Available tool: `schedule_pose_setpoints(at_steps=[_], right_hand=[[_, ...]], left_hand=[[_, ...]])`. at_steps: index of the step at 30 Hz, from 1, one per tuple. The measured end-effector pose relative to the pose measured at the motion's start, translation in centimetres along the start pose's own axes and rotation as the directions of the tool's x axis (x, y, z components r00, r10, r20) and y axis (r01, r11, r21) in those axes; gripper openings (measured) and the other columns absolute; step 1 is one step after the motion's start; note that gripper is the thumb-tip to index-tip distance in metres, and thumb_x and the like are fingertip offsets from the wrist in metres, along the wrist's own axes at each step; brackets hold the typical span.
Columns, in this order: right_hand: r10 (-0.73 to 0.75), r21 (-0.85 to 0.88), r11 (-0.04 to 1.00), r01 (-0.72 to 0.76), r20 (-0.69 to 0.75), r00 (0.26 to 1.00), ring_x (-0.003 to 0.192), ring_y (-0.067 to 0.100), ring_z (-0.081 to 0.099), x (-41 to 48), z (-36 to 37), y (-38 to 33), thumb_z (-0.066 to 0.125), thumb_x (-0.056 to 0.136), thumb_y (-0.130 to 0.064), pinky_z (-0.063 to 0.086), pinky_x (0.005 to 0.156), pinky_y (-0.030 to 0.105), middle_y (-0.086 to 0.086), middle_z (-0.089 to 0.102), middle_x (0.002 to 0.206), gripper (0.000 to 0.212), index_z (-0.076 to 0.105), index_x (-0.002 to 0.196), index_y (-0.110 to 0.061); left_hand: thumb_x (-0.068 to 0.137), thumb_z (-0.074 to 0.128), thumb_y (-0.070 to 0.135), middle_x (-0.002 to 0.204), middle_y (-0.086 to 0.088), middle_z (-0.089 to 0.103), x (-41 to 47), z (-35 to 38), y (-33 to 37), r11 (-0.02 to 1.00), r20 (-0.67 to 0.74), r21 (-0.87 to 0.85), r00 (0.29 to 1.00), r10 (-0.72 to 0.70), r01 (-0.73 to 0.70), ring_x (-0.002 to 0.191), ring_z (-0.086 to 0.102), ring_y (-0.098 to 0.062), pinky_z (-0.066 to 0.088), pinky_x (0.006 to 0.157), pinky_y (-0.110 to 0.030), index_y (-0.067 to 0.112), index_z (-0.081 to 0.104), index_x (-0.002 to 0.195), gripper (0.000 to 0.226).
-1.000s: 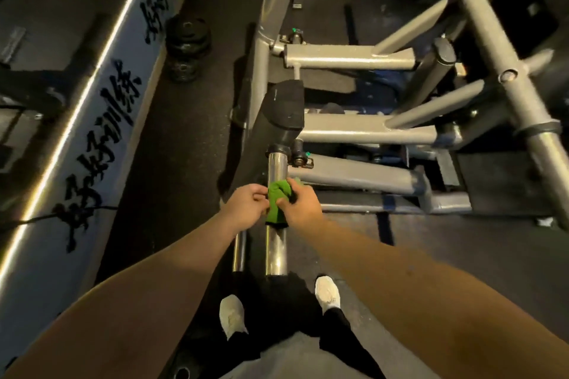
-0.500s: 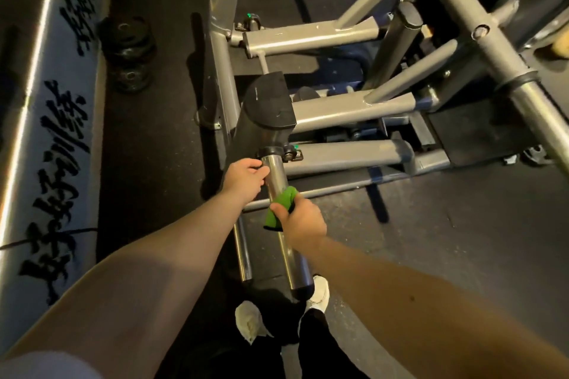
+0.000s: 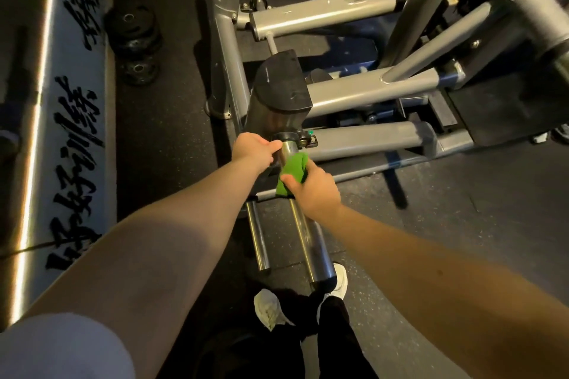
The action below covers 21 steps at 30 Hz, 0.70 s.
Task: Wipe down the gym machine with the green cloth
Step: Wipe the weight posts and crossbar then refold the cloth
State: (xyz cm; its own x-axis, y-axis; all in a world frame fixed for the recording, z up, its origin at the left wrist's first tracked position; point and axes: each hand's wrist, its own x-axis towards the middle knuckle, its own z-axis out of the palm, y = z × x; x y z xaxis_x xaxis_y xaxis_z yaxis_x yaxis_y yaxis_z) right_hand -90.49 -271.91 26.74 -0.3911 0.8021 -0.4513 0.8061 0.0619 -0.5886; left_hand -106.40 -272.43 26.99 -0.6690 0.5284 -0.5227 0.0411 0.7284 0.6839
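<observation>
Right hand point(image 3: 314, 191) is gripping the green cloth point(image 3: 292, 174) around the chrome bar point(image 3: 304, 243), now slid higher toward the collar point(image 3: 288, 136); left hand point(image 3: 254, 151) is clasping the bar's top, so wiping is advancing

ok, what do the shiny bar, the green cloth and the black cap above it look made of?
Bar: polished metal, probably chromed or stainless steel; mirror-like streak highlights.
Green cloth: soft matte fabric, maybe microfibre; it bunches and folds in the right hand.
Black cap: matte plastic or rubber, cannot tell which; dull surface with pale scuffs.
</observation>
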Motion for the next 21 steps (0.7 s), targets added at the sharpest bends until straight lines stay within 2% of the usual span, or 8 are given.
schedule_pose_setpoints(at_steps=[2, 5, 8, 12, 15, 17, 19, 21], right_hand=[[0.016, -0.056, 0.998, -0.014, 0.025, 1.0, 0.091, 0.023, 0.066, -3.2, 0.4, 1.8, 0.057, 0.095, -0.058, 0.056, 0.078, 0.041, -0.002, 0.066, 0.099, 0.05, 0.051, 0.128, -0.022], [0.051, -0.147, 0.988, -0.047, 0.026, 0.998, 0.079, 0.018, 0.06, -5.5, 0.6, 2.7, 0.054, 0.097, -0.06, 0.049, 0.065, 0.033, -0.005, 0.061, 0.09, 0.048, 0.049, 0.126, -0.022], [0.112, -0.202, 0.974, -0.106, 0.016, 0.994, 0.083, 0.022, 0.065, -3.9, 0.5, 1.0, 0.053, 0.095, -0.063, 0.055, 0.072, 0.037, -0.002, 0.063, 0.093, 0.049, 0.051, 0.118, -0.019], [0.153, -0.177, 0.974, -0.143, 0.042, 0.987, 0.087, 0.023, 0.062, -1.5, 0.0, -0.8, 0.053, 0.095, -0.064, 0.051, 0.076, 0.037, 0.001, 0.06, 0.095, 0.049, 0.047, 0.11, -0.017], [0.213, -0.129, 0.971, -0.2, 0.099, 0.972, 0.101, 0.028, 0.064, 1.7, 0.0, -2.3, 0.06, 0.091, -0.063, 0.054, 0.087, 0.042, 0.008, 0.061, 0.108, 0.063, 0.048, 0.123, -0.01], [0.245, -0.059, 0.969, -0.239, 0.135, 0.96, 0.104, 0.03, 0.064, 3.8, 0.2, -3.2, 0.067, 0.089, -0.058, 0.055, 0.092, 0.043, 0.01, 0.062, 0.11, 0.068, 0.047, 0.13, -0.006], [0.232, -0.038, 0.973, -0.229, 0.149, 0.961, 0.102, 0.029, 0.064, 4.7, 0.2, -3.6, 0.069, 0.089, -0.057, 0.055, 0.093, 0.044, 0.01, 0.062, 0.109, 0.073, 0.044, 0.133, -0.005], [0.183, -0.047, 0.983, -0.178, 0.152, 0.971, 0.109, 0.029, 0.063, 4.2, 0.4, -3.1, 0.065, 0.089, -0.063, 0.053, 0.097, 0.046, 0.012, 0.062, 0.119, 0.087, 0.034, 0.144, -0.004]], left_hand=[[0.085, 0.08, 0.037, 0.082, 0.0, 0.071, -0.3, 0.1, 0.0, 0.996, -0.028, 0.074, 0.999, 0.043, -0.041, 0.083, 0.066, -0.019, 0.051, 0.076, -0.032, 0.013, 0.072, 0.087, 0.025], [0.083, 0.082, 0.039, 0.085, 0.004, 0.065, -0.4, -0.4, 0.3, 0.993, -0.019, 0.071, 0.996, 0.092, -0.091, 0.085, 0.061, -0.016, 0.044, 0.078, -0.029, 0.014, 0.069, 0.097, 0.031], [0.083, 0.081, 0.042, 0.078, 0.006, 0.064, 0.0, -0.8, 1.2, 0.99, 0.018, 0.114, 0.996, 0.085, -0.086, 0.074, 0.057, -0.012, 0.043, 0.074, -0.029, 0.015, 0.072, 0.086, 0.029], [0.081, 0.085, 0.038, 0.077, 0.001, 0.068, 1.1, -1.0, 1.9, 0.986, 0.031, 0.154, 0.998, 0.062, -0.066, 0.069, 0.059, -0.01, 0.043, 0.068, -0.03, 0.011, 0.073, 0.08, 0.029], [0.076, 0.089, 0.038, 0.085, -0.003, 0.074, 1.6, -1.1, 2.1, 0.992, 0.044, 0.127, 0.999, 0.019, -0.024, 0.082, 0.069, -0.02, 0.055, 0.078, -0.036, 0.011, 0.074, 0.086, 0.033], [0.074, 0.09, 0.039, 0.088, -0.004, 0.074, 1.7, -1.1, 2.0, 0.993, 0.038, 0.118, 0.999, 0.006, -0.01, 0.089, 0.07, -0.024, 0.057, 0.088, -0.04, 0.012, 0.073, 0.087, 0.034], [0.075, 0.089, 0.039, 0.09, -0.004, 0.074, 1.5, -0.9, 1.9, 0.997, 0.018, 0.083, 1.0, -0.002, 0.001, 0.092, 0.07, -0.025, 0.057, 0.092, -0.043, 0.014, 0.072, 0.085, 0.032], [0.077, 0.088, 0.038, 0.091, -0.002, 0.072, 1.2, -0.7, 1.6, 0.999, 0.004, 0.032, 1.0, -0.013, 0.013, 0.094, 0.068, -0.023, 0.056, 0.092, -0.042, 0.018, 0.068, 0.082, 0.029]])
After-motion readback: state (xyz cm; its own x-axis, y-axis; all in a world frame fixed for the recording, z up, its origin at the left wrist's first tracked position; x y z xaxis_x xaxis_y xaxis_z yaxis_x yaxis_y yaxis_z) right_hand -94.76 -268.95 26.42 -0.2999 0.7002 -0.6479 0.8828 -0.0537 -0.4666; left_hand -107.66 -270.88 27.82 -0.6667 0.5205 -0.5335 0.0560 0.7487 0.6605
